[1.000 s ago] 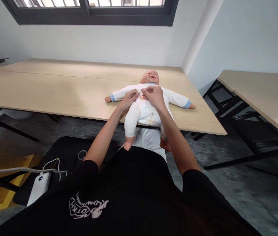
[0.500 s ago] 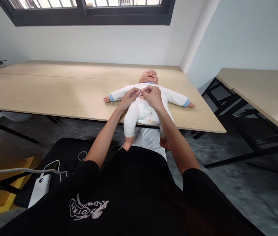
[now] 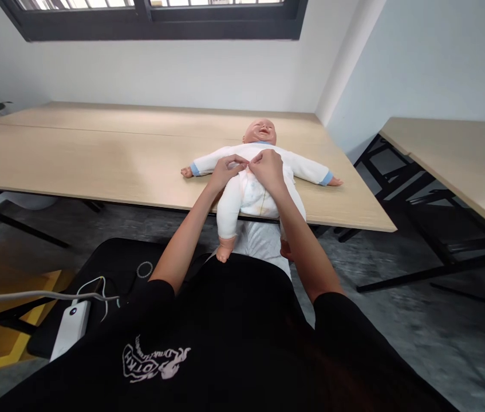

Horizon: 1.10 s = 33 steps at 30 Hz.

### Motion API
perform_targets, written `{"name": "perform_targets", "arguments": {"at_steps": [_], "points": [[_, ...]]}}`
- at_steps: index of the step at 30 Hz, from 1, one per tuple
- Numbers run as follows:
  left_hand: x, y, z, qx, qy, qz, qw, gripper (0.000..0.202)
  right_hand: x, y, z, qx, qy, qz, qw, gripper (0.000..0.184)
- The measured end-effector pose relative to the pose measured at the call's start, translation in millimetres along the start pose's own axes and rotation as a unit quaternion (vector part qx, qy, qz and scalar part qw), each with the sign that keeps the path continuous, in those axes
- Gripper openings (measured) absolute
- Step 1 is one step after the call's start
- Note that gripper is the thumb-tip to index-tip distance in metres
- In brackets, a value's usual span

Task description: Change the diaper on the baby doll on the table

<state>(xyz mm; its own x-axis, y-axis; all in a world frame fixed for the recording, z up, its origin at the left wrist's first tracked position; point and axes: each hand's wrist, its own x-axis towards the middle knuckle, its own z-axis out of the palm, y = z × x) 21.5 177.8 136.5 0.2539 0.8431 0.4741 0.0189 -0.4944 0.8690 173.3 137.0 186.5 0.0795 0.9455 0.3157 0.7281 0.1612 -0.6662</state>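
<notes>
A baby doll lies on its back on the wooden table, arms spread, legs hanging over the front edge. It wears a white long-sleeved top with blue cuffs and collar, white leg coverings, and a patterned diaper around its hips. At the doll's waist my left hand is closed, its thumb and fingers pinching at the diaper's upper edge. Close beside it, my right hand pinches the same edge, fingertips nearly meeting the left ones. The fingers partly hide the exact grip.
The table reaches left along the wall beneath a window. Another table stands at the right across a gap. A black chair on my left holds a white power bank with cables and a beaded bracelet.
My hands stay at the doll's waist, and the fingertips have shifted slightly. The diaper's front looks pulled a little differently. The whole view has moved a touch.
</notes>
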Motion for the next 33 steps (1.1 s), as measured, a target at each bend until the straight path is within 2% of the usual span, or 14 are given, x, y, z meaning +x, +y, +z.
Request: {"name": "perform_targets", "arguments": {"at_steps": [5,8,10,12,15,19,22,25,28,30,33], "points": [[-14.0,6.2,-1.4,0.018,0.008,-0.004,1.0,0.025,1.1,9.3,2.7,0.073,0.037,-0.007,0.997,0.02],[-21.8,18.5,-1.6,0.094,-0.012,0.002,0.995,0.032,0.6,12.7,6.8,0.097,0.066,-0.028,0.993,0.029],[-26.2,32.6,1.2,0.205,-0.028,0.002,0.978,0.03,0.5,12.2,8.6,0.092,0.075,-0.025,0.993,0.032],[-29.6,49.6,7.4,0.322,-0.046,0.002,0.946,0.028,0.0,10.6,8.0,0.091,0.081,-0.016,0.992,0.032],[-32.3,72.2,20.4,0.414,-0.094,0.006,0.905,0.034,-2.9,11.9,0.1,0.121,0.107,-0.036,0.986,0.027],[-34.9,84.1,33.1,0.419,-0.155,0.01,0.895,0.046,-11.6,32.6,-21.7,0.13,0.189,-0.128,0.965,0.012],[-36.2,83.8,34.8,0.414,-0.153,-0.006,0.897,0.053,-18.8,63.7,-35.6,0.127,0.215,-0.108,0.962,0.007],[-34.2,84.2,32.4,0.403,-0.159,-0.06,0.899,0.063,-27.1,95.7,-37.4,0.154,0.208,-0.033,0.965,0.01],[-30.3,84.1,28.9,0.395,-0.155,-0.111,0.899,0.071,-36.2,114.9,-29.5,0.172,0.164,0.029,0.971,0.015],[-28.9,80.8,26.0,0.378,-0.151,-0.116,0.906,0.072,-40.7,118.3,-24.0,0.173,0.129,0.041,0.976,0.017],[-29.3,70.4,20.9,0.32,-0.136,-0.117,0.93,0.071,-43.9,114.3,-20.2,0.175,0.091,0.019,0.98,0.021]]}}
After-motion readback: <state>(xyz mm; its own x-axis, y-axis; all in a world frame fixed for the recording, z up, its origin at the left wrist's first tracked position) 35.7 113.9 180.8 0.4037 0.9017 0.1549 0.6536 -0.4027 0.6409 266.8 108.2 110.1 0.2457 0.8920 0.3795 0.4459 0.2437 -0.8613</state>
